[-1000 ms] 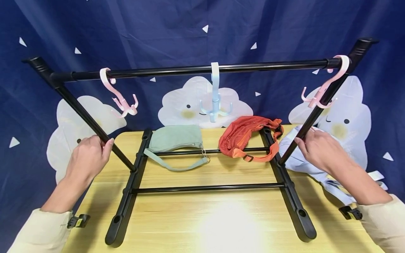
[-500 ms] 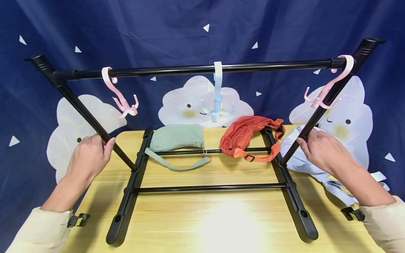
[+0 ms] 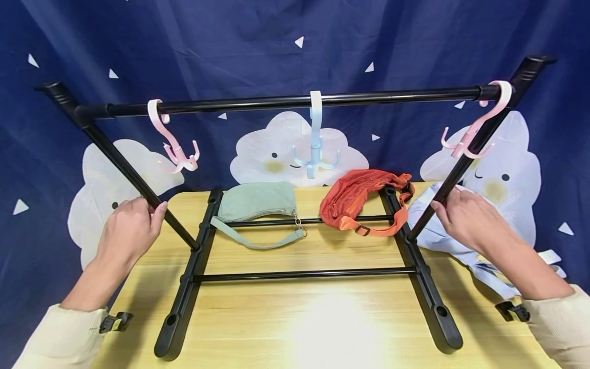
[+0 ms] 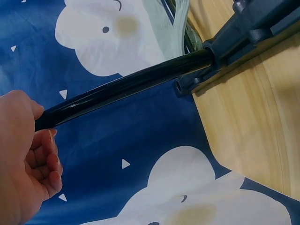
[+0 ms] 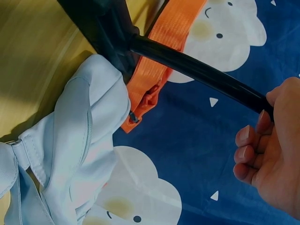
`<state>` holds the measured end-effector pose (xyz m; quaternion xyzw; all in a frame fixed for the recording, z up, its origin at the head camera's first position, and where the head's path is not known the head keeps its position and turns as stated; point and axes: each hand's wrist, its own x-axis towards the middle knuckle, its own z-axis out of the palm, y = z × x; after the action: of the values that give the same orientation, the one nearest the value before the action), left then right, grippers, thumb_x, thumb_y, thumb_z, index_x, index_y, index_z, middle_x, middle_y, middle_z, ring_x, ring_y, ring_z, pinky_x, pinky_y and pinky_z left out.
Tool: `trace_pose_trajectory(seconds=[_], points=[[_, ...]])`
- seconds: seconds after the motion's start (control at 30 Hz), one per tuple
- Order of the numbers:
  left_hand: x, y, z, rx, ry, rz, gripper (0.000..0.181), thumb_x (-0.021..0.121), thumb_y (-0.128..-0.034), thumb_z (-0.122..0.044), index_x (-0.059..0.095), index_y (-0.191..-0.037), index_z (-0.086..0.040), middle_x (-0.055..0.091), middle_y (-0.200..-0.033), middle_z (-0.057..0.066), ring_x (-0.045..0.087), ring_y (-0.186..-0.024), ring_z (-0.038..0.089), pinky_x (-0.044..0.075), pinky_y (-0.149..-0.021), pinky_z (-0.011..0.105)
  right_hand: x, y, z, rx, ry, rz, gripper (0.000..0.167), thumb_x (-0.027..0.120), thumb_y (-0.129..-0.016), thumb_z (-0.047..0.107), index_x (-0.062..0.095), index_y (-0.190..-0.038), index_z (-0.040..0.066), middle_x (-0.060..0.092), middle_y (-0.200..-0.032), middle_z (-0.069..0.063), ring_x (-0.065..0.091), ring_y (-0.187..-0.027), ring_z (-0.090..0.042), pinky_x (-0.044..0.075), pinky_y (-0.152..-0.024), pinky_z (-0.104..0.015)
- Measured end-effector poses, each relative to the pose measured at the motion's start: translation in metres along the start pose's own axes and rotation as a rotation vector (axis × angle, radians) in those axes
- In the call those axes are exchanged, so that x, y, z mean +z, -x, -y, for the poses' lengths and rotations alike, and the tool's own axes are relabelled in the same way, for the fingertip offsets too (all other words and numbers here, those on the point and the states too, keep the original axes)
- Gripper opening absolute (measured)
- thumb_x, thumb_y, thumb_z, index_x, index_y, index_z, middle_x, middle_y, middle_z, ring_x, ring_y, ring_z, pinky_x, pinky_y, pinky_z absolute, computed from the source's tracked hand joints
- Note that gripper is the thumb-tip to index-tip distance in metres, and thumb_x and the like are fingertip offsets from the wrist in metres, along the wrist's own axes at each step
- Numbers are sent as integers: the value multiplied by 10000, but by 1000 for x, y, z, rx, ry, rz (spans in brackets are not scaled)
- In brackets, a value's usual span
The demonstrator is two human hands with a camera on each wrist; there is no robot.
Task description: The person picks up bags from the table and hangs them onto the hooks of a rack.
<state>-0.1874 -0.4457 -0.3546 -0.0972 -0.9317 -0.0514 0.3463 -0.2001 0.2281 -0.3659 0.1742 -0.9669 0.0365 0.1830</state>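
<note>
A black rack stands on the wooden table, its top bar (image 3: 258,102) running across the head view. My left hand (image 3: 129,228) grips the left post (image 3: 124,164), fingers curled round it, as the left wrist view also shows at the post (image 4: 126,89). On the other side my right hand (image 3: 470,215) holds the right post (image 3: 479,143) between thumb and fingers. From the bar hang a pink hook (image 3: 169,137) at left, a light blue hook (image 3: 315,138) in the middle and another pink hook (image 3: 481,120) at the right end. No bag hangs on them.
A green bag (image 3: 258,200) and an orange-red bag (image 3: 345,197) lie over the rack's rear lower rod. Beyond the right foot is a light blue bag (image 3: 433,236), partly behind my right arm. A navy curtain (image 3: 258,46) with clouds hangs behind the table (image 3: 258,318).
The rack's top and its hooks shifted slightly right, then slightly back left in the head view. Both hands keep hold of the posts.
</note>
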Motion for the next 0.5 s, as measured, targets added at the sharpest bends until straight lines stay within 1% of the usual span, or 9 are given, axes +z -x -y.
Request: trace_pose_trajectory(seconds=[0.17, 0.3, 0.4, 0.5], points=[[3, 0, -2, 26, -3, -33, 388, 667, -964, -199, 477, -695, 8, 455, -578, 156, 467, -519, 365, 377, -441, 530, 0, 1, 0, 6, -1, -7, 267, 524, -1038, 215, 519, -945, -36, 587, -762, -194, 636, -831, -476, 473, -786, -609], [5, 2, -2, 63, -18, -64, 389, 663, -962, -193, 475, -690, 14, 457, -568, 159, 474, -520, 380, 387, -444, 531, 1, 2, -1, 9, 14, -9, 282, 524, -1041, 220, 499, -914, -30, 562, -739, -174, 618, -805, -462, 466, -781, -595], [5, 2, 0, 77, -31, -77, 393, 656, -962, -200, 476, -688, 17, 459, -562, 158, 483, -524, 388, 397, -449, 534, 3, 2, -1, 1, 30, -13, 301, 524, -1044, 226, 481, -884, -25, 527, -713, -149, 588, -738, -412, 460, -748, -569], [4, 2, 0, 77, -35, -78, 393, 650, -963, -209, 479, -691, 17, 458, -564, 156, 479, -523, 382, 396, -449, 534, 3, 2, -1, -23, 48, -38, 302, 549, -1032, 210, 465, -856, -21, 483, -679, -121, 540, -657, -354, 445, -695, -547]])
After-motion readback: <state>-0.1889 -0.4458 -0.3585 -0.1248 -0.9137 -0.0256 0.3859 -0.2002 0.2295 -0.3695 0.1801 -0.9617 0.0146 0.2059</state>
